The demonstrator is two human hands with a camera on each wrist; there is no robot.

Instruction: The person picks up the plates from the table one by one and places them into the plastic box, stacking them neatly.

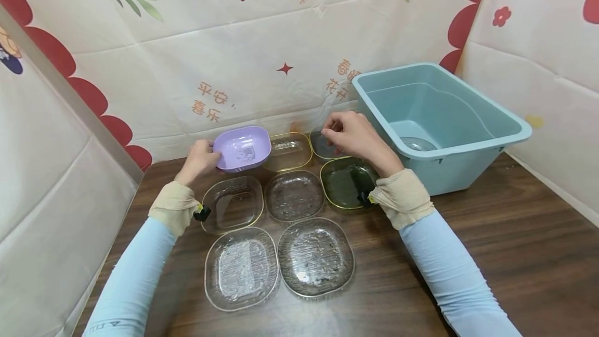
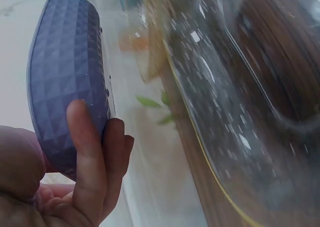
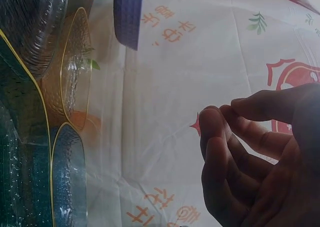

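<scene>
My left hand (image 1: 202, 157) grips the left rim of a purple dish (image 1: 243, 148), thumb and fingers on either side of it. In the left wrist view the dish's faceted outer wall (image 2: 70, 57) faces the camera. The dish is raised at the back left, next to an amber clear dish (image 1: 291, 152). My right hand (image 1: 352, 134) hovers over a blue-grey dish (image 1: 323, 144), partly hiding it. Its fingers are loosely curled with nothing between them, as the right wrist view shows. A dark green dish (image 1: 343, 183) lies just below that hand.
A blue plastic tub (image 1: 468, 152) stands at the back right with a clear dish (image 1: 418, 143) inside. Clear and brownish dishes (image 1: 294, 195) sit in rows on the wooden table (image 1: 383, 295). A printed cloth (image 1: 262, 82) hangs behind.
</scene>
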